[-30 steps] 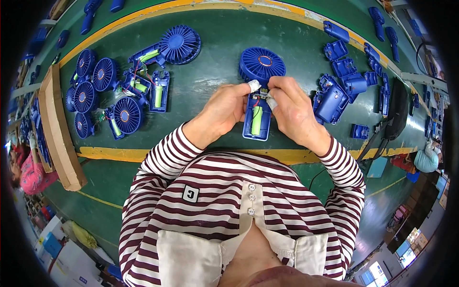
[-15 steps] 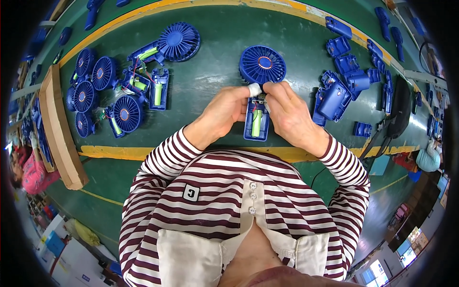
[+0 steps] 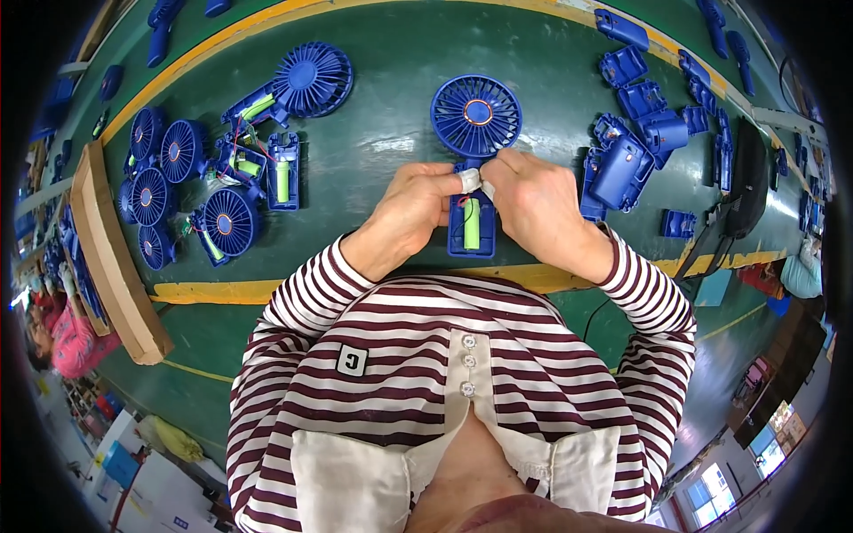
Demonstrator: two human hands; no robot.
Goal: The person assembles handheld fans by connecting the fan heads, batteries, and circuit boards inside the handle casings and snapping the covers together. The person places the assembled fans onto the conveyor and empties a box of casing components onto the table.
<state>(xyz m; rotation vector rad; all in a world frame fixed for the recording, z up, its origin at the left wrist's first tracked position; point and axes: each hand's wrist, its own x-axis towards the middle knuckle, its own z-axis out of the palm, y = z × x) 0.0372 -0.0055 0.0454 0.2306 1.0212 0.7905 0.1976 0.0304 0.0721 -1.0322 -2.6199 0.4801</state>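
Observation:
A blue handheld fan (image 3: pixel 476 115) lies on the green table in front of me, its round grille away from me. Its handle (image 3: pixel 458 240) is open toward me, with a light green battery cell (image 3: pixel 472 224) and a thin red wire inside. My left hand (image 3: pixel 410 209) grips the handle's upper left side, and white tape wraps the thumb. At the neck, just below the grille, the bunched fingers of my right hand (image 3: pixel 544 206) pinch from the right. Whatever lies between those fingertips is hidden.
Several blue fans with opened handles (image 3: pixel 233 222) lie at the left. Blue handle shells (image 3: pixel 622 173) are piled at the right, near a black pouch (image 3: pixel 748 182). A cardboard tray (image 3: pixel 111 258) stands at the left edge; a person in pink (image 3: pixel 75 342) sits beyond.
My right fingers have bunched closer over the fan's neck, covering the small circuit board seen before. The fan and left-hand items appear slightly farther left in the view.

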